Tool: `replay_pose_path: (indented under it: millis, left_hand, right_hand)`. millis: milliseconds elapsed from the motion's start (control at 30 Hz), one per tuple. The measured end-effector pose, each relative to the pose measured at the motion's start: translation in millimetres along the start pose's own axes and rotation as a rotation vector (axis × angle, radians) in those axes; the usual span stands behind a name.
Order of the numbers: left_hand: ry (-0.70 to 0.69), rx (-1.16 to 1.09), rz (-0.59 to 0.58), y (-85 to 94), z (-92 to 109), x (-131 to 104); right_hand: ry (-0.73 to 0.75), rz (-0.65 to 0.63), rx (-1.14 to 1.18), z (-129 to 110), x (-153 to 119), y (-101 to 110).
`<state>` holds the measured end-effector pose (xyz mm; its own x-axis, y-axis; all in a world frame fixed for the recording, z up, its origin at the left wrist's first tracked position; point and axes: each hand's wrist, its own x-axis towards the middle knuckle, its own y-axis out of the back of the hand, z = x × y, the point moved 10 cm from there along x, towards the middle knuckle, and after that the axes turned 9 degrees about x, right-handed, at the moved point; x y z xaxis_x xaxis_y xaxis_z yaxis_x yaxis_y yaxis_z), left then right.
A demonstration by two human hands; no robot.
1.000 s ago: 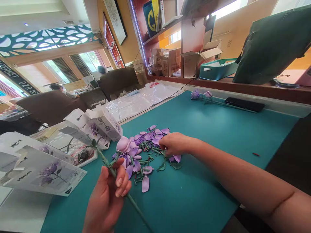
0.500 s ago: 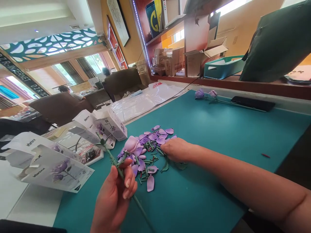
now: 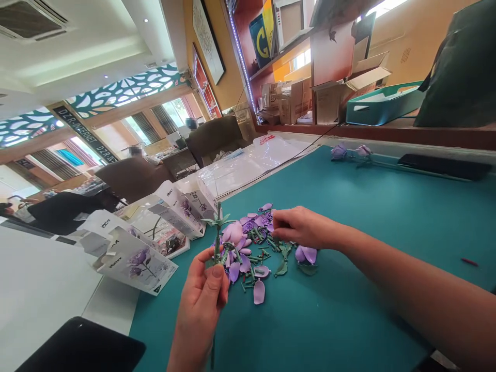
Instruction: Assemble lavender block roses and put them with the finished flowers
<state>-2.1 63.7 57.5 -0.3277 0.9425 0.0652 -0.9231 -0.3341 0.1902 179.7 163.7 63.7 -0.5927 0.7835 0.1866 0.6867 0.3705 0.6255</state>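
My left hand (image 3: 205,292) pinches a green plastic flower stem (image 3: 217,237) and holds it nearly upright, with small leaves near its top and a side branch by my fingers. Behind the stem lies a pile of purple petal pieces (image 3: 245,263) mixed with short green tubes. My right hand (image 3: 300,227) hovers at the pile's right side, fingers curled together; whatever they pinch is hidden. Just below it, a purple flower head (image 3: 306,254) rests on the mat beside green leaf pieces (image 3: 283,261). A single pale petal (image 3: 259,292) lies at the pile's near edge.
Printed white boxes (image 3: 134,261) stand left of the teal mat (image 3: 356,305). Two finished-looking purple roses (image 3: 339,151) and a black phone-like object (image 3: 442,166) lie at the far edge. A dark red stick (image 3: 469,262) is at right; a black device (image 3: 79,346) sits lower left.
My left hand has turned the stem from leaning to nearly upright. My right hand has lifted slightly off the pile, uncovering the purple flower head. The whole view has swung left.
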Motion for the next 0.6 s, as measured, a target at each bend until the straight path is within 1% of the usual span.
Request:
replay_pose_path:
  millis: [67, 133, 200, 267, 400, 500, 600]
  left_hand:
    - [-0.054, 0.053, 0.033, -0.2, 6.3, 1.0]
    - [-0.083, 0.127, 0.052, -0.4, 8.1, 3.5]
    - [-0.100, 0.225, 0.061, -0.7, 7.6, 7.2]
    - [-0.116, 0.314, 0.064, -1.6, 6.8, 10.9]
    - [-0.168, 0.420, 0.080, -4.3, 6.6, 16.1]
    - [-0.209, 0.460, 0.101, -5.0, 4.0, 18.3]
    - [-0.203, 0.541, 0.114, -4.3, -4.8, 20.2]
  right_hand:
    - [0.010, 0.043, 0.198, -2.5, -1.0, 3.8]
    - [0.047, 0.045, 0.411, -7.1, -1.8, 0.5]
    - [0.104, 0.044, 0.542, -14.0, -2.9, -4.5]
    - [0.172, 0.066, 0.576, -21.7, -4.6, -7.7]
    - [0.286, 0.143, 0.528, -33.5, -9.2, -12.5]
    - [0.302, 0.187, 0.515, -34.4, -9.9, -19.2]
    - [0.292, 0.225, 0.520, -32.2, -8.4, -25.5]
